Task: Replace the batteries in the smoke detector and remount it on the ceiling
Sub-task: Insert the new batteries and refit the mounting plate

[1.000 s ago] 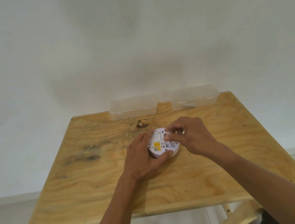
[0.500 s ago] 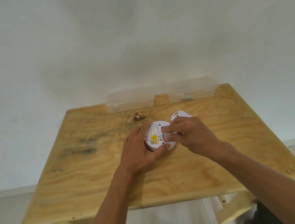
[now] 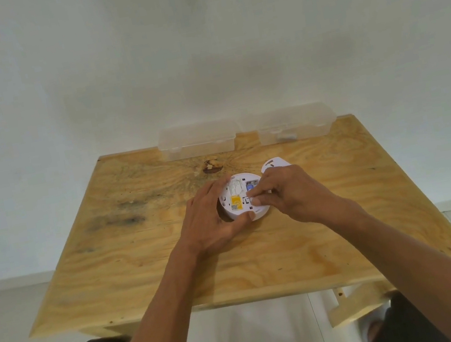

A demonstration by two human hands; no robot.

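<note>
The white round smoke detector (image 3: 239,198) lies back side up in the middle of the wooden table (image 3: 143,260), showing a yellow label. A small blue part (image 3: 250,187) shows in its open bay. My left hand (image 3: 212,221) grips the detector's rim, thumb at the near edge and fingers over the far left edge. My right hand (image 3: 288,193) has curled fingers, and its thumb and forefinger pinch something small at the bay; what they pinch is mostly hidden. The white mounting plate (image 3: 274,163) lies just behind my right hand.
Two clear plastic boxes (image 3: 196,142) (image 3: 294,125) stand closed along the table's far edge against the white wall; the right one holds a small pale item. A dark knot (image 3: 212,166) marks the wood behind the detector. A loose wooden piece (image 3: 359,302) sits below the front right edge.
My right fingertips have shifted from the detector's far edge down to its middle. The blue part in the bay and the mounting plate behind my hand have come into sight. My left hand keeps its hold.
</note>
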